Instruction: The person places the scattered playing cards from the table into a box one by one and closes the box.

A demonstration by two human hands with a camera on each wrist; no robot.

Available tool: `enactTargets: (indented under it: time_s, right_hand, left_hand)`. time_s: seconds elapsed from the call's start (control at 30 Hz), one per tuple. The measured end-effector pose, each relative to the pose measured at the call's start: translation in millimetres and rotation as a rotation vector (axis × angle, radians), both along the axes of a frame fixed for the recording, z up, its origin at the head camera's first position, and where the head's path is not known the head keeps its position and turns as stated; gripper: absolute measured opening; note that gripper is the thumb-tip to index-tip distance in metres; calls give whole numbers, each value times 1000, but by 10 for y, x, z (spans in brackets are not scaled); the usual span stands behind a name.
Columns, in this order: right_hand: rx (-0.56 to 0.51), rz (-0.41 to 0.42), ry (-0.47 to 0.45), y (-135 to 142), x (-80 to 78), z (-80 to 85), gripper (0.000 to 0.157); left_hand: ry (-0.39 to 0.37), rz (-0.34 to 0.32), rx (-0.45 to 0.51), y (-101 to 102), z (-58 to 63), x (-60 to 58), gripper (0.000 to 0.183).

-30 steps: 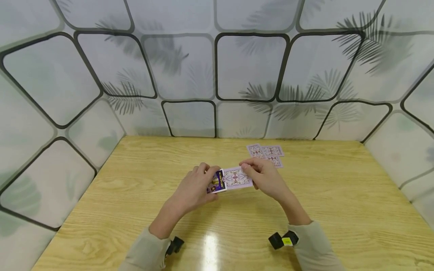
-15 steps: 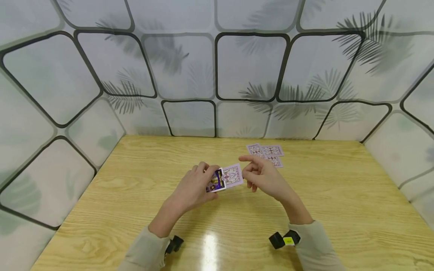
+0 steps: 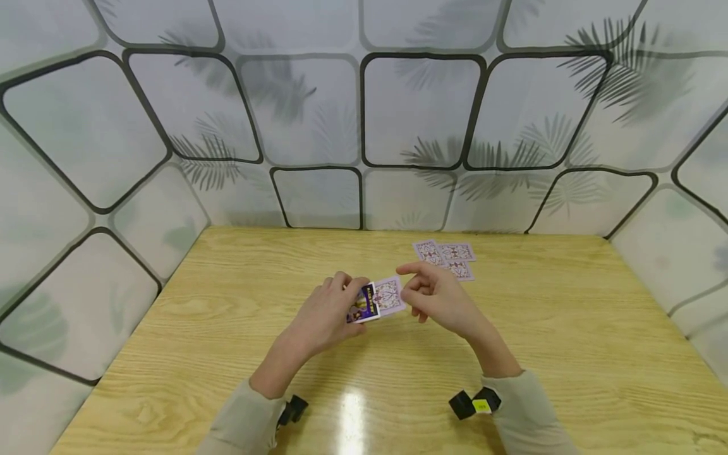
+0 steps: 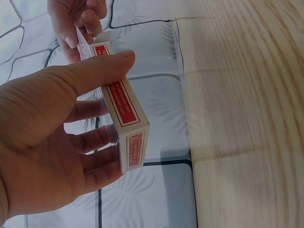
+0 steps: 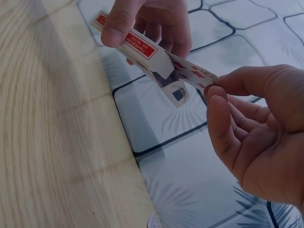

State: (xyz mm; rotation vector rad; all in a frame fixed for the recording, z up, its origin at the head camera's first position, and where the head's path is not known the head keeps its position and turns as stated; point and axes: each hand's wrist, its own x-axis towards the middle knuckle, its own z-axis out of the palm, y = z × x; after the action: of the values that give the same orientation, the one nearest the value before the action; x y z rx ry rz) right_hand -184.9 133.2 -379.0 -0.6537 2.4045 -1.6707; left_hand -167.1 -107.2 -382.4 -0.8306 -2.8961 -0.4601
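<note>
My left hand [image 3: 324, 311] holds a playing card box [image 3: 363, 306], thumb along one narrow side and fingers on the other. In the left wrist view the box [image 4: 124, 107] shows red printed panels on white. A playing card [image 3: 389, 296] with a patterned pale purple back sticks partly out of its open right end. My right hand [image 3: 446, 300] pinches the outer end of this card between thumb and a finger, the index finger reaching out above it. The right wrist view shows red marks on the card's face [image 5: 192, 72] and the box's end flap [image 5: 179, 95] hanging loose.
Three playing cards [image 3: 457, 252] lie face down and overlapping on the wooden table [image 3: 227, 385], beyond my right hand. A patterned curtain [image 3: 318, 114] surrounds the table's back and sides. Black cameras [image 3: 474, 403] sit on both wrists.
The card has gone further into the box, with less of it showing. My right hand has shifted slightly left and its index finger has lifted off the card. The left hand stays put.
</note>
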Motion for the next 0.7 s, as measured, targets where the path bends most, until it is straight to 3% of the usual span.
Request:
enactTargets:
  time_s: [0.3, 0.7]
  right_hand:
    - [-2, -24, 32, -108, 36, 4, 35]
    - [-10, -117, 48, -272, 129, -10, 38]
  left_hand:
    - [-14, 4, -4, 14, 16, 18, 76]
    - [-23, 2, -7, 29, 40, 31, 77]
